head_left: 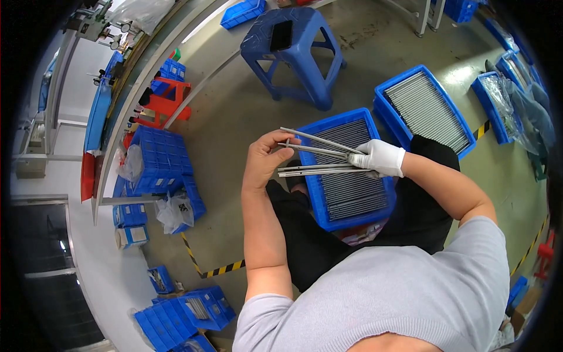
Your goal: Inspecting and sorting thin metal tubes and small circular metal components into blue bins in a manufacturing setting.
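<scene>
From where I'm standing, a loose bundle of metal rods (319,151) hangs in the air between the person's two hands, over a blue tray (360,222) packed with similar rods in neat rows. The right hand (378,158), in a white glove, has its grip closed on one end of the bundle, and the rods fan out from it toward the left: one slants up highest, some run just under it, and others lie lower and nearly level. The bare left hand (271,157) is at the far ends of the upper rods, thumb and forefinger a little apart around them; I can't tell whether that grip pinches them or only touches. The lower rods' free ends stick out below its thumb. Just beside the tray stands a second blue tray (450,108) of paler rods, and beyond them a blue stool (319,64).
</scene>
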`<state>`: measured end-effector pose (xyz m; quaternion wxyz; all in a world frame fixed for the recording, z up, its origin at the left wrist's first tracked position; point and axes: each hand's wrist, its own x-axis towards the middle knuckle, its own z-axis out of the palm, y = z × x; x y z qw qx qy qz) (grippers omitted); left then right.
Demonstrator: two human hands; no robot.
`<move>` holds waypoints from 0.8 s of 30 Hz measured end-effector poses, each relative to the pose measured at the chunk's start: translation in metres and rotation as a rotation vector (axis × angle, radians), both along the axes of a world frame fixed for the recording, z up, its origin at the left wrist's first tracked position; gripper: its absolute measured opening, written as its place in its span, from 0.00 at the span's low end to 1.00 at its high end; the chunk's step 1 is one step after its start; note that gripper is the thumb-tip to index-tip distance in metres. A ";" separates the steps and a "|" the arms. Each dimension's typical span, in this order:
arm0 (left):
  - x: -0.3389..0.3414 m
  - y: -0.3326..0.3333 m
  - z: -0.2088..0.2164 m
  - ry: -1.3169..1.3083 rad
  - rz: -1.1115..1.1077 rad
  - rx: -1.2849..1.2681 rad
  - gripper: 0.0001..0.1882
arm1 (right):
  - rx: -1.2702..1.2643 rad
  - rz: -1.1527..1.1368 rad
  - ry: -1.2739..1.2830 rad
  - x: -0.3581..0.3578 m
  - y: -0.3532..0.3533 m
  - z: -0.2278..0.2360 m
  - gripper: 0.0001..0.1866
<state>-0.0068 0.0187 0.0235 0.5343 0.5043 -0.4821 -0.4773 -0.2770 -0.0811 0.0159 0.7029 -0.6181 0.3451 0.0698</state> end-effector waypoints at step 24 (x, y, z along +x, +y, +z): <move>0.009 -0.008 -0.006 0.044 0.133 0.037 0.19 | 0.027 0.113 0.067 -0.005 -0.006 -0.002 0.27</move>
